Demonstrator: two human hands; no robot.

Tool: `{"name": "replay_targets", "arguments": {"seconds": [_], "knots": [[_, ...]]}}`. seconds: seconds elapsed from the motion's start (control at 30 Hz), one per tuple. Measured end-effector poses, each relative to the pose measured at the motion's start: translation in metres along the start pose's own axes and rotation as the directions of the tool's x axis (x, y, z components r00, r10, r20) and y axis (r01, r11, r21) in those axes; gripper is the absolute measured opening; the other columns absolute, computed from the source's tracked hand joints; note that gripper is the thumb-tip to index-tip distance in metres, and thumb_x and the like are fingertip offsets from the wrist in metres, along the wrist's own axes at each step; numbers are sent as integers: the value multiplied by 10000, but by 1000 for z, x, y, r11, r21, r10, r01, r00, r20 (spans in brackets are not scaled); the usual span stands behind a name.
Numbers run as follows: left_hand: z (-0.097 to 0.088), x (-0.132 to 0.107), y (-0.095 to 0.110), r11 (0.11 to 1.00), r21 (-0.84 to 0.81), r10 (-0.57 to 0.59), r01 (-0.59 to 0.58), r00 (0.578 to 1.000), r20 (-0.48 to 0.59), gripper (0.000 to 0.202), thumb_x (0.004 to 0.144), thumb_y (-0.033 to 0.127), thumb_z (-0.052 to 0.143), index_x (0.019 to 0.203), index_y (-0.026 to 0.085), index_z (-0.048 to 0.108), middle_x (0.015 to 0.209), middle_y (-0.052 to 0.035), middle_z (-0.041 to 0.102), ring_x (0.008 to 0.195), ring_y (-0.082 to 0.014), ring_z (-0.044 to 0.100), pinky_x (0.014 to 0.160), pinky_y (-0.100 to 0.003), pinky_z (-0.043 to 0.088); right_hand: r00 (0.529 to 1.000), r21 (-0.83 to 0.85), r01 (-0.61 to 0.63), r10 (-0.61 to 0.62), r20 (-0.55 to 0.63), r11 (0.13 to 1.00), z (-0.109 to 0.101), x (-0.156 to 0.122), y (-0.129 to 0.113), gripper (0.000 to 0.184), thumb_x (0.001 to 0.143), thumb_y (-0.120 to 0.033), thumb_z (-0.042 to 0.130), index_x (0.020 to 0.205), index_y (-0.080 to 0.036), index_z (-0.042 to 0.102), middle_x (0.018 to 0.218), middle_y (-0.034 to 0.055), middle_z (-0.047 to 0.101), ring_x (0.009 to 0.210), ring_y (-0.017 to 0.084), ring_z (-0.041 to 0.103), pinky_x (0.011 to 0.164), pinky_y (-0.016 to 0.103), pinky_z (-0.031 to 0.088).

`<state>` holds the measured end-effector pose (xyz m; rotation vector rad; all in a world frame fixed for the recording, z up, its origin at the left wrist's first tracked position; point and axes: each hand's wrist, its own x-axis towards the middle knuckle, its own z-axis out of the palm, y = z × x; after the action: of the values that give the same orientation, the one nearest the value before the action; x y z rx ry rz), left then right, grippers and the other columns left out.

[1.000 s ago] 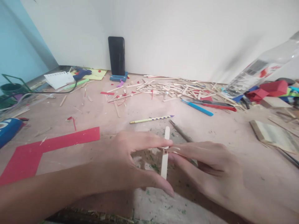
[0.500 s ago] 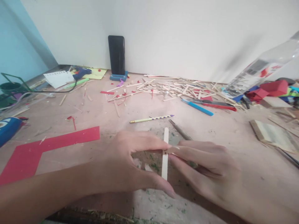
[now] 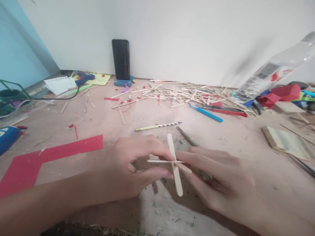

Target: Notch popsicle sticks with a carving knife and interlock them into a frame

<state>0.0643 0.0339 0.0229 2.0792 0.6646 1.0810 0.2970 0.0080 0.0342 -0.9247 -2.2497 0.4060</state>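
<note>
Several popsicle sticks [image 3: 178,183], joined crosswise at their middles, stand out between my hands above the table. One points away from me and towards me, a thin edge-on one runs sideways, and a short end slants to the lower right. My left hand [image 3: 137,167] has its index fingertip and thumb closed at the crossing from the left. From the right, my right hand [image 3: 219,177] pinches the sticks between index finger and thumb; its other fingers are curled. A slim brown tool [image 3: 188,137] lies partly under my right hand. Beyond the sticks rests a patterned pencil [image 3: 158,126].
A heap of loose popsicle sticks [image 3: 182,93] lies along the wall. Nearer are a blue stick-like piece [image 3: 206,113], red paper [image 3: 51,157] and a wooden block [image 3: 286,142]. A phone [image 3: 121,59] stands at the back; a plastic bottle [image 3: 273,73] leans at right.
The crossed sticks have turned between my fingers, so the sideways stick and slanting end now show. My left thumb has drawn in towards the index finger.
</note>
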Motion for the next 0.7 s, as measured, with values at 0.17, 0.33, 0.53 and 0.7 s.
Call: {"name": "replay_targets", "arguments": {"seconds": [0.17, 0.33, 0.53, 0.7], "knots": [[-1, -4, 7, 967, 239, 125, -94, 985, -122, 161, 922, 109, 732, 1000, 251, 733, 984, 10, 811, 900, -130, 768, 833, -227, 619, 939, 184, -254, 288, -190, 950, 7, -5, -5, 311, 951, -179, 681, 1232, -310, 693, 982, -1, 789, 767, 132, 735, 672, 212, 592], [-8, -8, 14, 962, 249, 139, -113, 986, -89, 155, 926, 108, 728, 1025, 227, 716, 984, 29, 823, 928, -79, 777, 870, -125, 596, 828, 617, -515, 531, 180, 595, 10, 0, -5, 260, 880, -304, 809, 1111, -221, 724, 802, 32, 787, 665, 145, 722, 586, 201, 575], [-9, -9, 16, 964, 244, 130, -108, 989, -75, 158, 941, 107, 702, 1038, 232, 709, 1020, 31, 818, 933, -65, 771, 851, -110, 592, 730, 769, -628, 432, 529, 121, 21, 4, -7, 202, 830, -297, 874, 967, -180, 782, 780, 39, 756, 631, 97, 652, 592, 168, 521], [-2, -10, 13, 970, 221, 123, -105, 990, -69, 170, 934, 103, 701, 1039, 232, 731, 1049, 15, 816, 939, -83, 771, 857, -138, 603, 785, 788, -588, 362, 503, 181, 25, 5, -16, 292, 949, -400, 744, 836, -140, 815, 680, 54, 702, 560, 96, 582, 564, 194, 495]]}}
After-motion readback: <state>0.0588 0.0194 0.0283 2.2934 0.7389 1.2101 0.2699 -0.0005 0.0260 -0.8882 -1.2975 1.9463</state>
